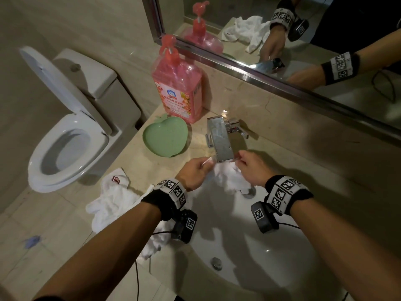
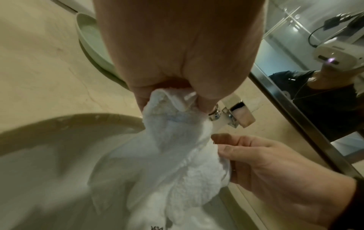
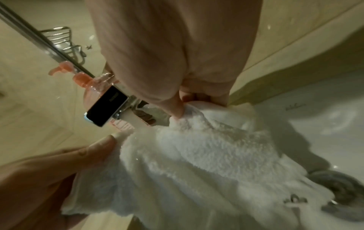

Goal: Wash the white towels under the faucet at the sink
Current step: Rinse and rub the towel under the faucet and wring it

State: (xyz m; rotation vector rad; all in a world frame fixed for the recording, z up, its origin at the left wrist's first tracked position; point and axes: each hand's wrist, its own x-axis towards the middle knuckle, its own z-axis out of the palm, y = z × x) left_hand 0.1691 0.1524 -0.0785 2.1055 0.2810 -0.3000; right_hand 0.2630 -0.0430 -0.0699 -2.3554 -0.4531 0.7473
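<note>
The white towel hangs bunched directly below the faucet spout, its lower folds draping into the white sink basin near the drain. A stream of water from the spout lands on the cloth between the two hands. The left hand holds the towel's upper left edge, thumb and fingers curled and pinched onto the fabric; its grip is clamped on the towel. The right hand holds the upper right portion; the right wrist view shows its fingertips pressed into the pile with the thumb closing behind, so this grip is likewise clamped on the towel. The cloth spans between both hands, just under the spout.

A second pile of white towels lies on the counter left of the basin, one bearing a red emblem, partly overhanging the counter edge. A green apple-shaped dish sits left of the faucet, with a pink pump bottle behind it against the mirror. A toilet with raised lid stands further left.
</note>
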